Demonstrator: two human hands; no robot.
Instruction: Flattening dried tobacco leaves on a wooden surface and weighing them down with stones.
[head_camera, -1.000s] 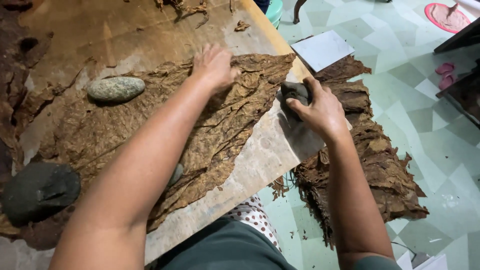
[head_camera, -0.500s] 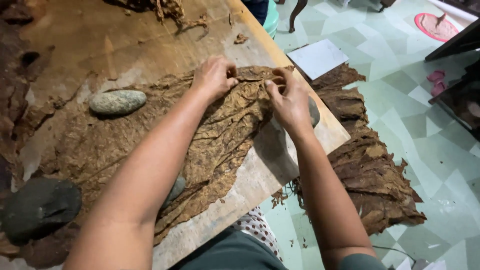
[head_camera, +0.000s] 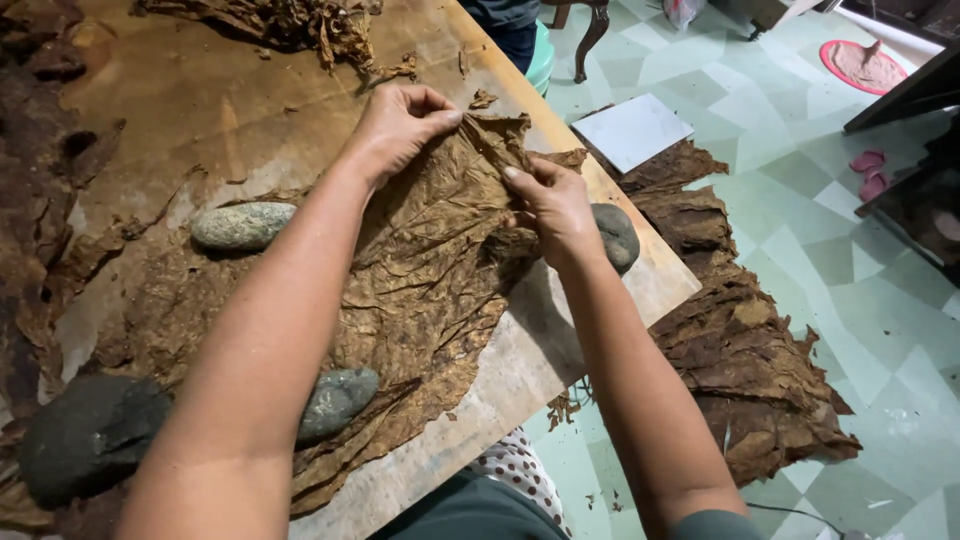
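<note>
Head view: stones around leaf.

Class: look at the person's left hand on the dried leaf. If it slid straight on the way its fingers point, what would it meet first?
The left hand points right, toward the table's far edge. It would probably first meet the right hand, pinching the same brown leaf. Depth is unclear, so it might pass just beyond it.

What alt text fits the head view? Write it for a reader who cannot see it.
Two bare hands, left hand and right hand, pinch and spread the top edge of a large dried brown leaf on a wooden table. Four smooth stones lie on or beside the leaves, one grey stone at the left. More dried leaves are piled on the tiled floor.
</note>
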